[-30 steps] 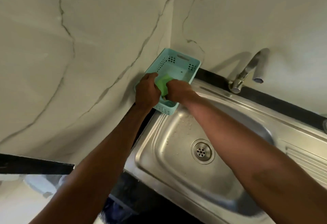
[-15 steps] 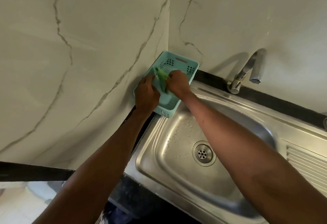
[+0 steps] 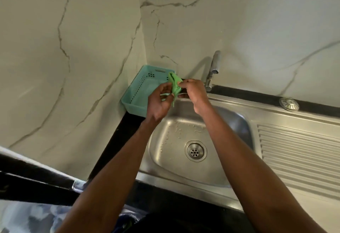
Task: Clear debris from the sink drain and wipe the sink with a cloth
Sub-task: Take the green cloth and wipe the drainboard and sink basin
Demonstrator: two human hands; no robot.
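A green cloth is pinched between left hand and right hand, above the sink rim. Judged light, limp; best bunched into the palm for wiping.

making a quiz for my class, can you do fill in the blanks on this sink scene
1. Both hands hold a cloth coloured ____.
2. The teal basket sits in the ____ of the walls.
3. The drain lies in the ____.
4. The left hand and right hand are ____ the basin.

Missing: green; corner; sink; above
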